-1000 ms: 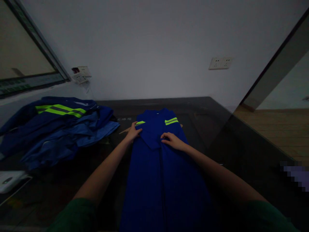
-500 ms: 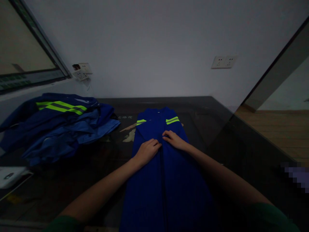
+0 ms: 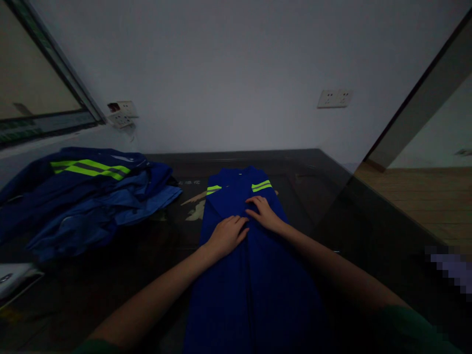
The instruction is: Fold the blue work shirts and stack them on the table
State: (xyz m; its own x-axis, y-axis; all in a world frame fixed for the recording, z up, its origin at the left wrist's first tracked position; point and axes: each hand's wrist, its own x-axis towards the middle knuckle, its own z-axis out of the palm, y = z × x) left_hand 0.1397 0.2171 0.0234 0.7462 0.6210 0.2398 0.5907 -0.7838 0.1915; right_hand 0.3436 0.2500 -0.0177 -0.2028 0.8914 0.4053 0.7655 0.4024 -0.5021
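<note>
A blue work jacket (image 3: pixel 224 290) with yellow-green reflective bands lies lengthwise on the dark table, its collar end toward the wall. A dark seam or gap runs down its middle to the frame's bottom edge. My left hand (image 3: pixel 227 236) rests on the cloth left of that line, thumb apart from the lightly bent fingers. Slightly farther up, my right hand (image 3: pixel 264 214) touches the cloth on the right, its thumb and curved fingers spread apart. Neither hand shows cloth gripped between its fingers. The lower part of the jacket is very dark.
A heap of blue clothes (image 3: pixel 92 196) with similar bands lies on the left of the dark table (image 3: pixel 309 172). A white object (image 3: pixel 16 280) sits at the left edge. Wall sockets (image 3: pixel 335 98) are above the table. A blurred purplish thing (image 3: pixel 452 268) is far right.
My left thumb has come away from the fingers, and the right fingers have spread a little. The view has shifted slightly; the jacket lies much the same.
</note>
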